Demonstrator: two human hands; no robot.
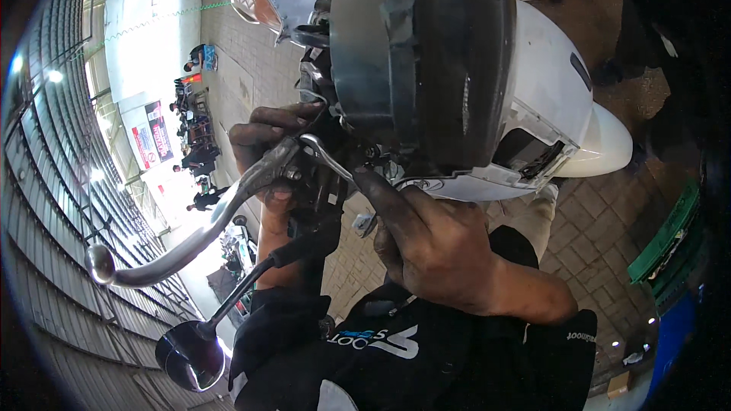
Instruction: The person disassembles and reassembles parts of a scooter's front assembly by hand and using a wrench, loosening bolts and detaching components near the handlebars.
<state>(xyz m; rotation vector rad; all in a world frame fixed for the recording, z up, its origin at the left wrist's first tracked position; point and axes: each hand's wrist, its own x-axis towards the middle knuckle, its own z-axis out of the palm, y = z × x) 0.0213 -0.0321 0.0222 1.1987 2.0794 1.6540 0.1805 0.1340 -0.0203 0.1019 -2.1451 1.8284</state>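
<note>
Working a wrench (pixel 329 158), apparently: right hand (pixel 442 243) pinching it, left hand (pixel 255 137) clasped round the lever (pixel 225 219); turning calls for bracing.

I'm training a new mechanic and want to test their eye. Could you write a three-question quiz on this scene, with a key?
1. Which hand has a finger on the lower end of the silver spanner?
2. True or false: the metal lever runs from the hands toward the right of the picture.
3. The smooth, rounded panel in the upper right is mainly: A) green, B) white, C) red.

Key: 1. The right hand. 2. False; it runs toward the lower left. 3. B.
</note>
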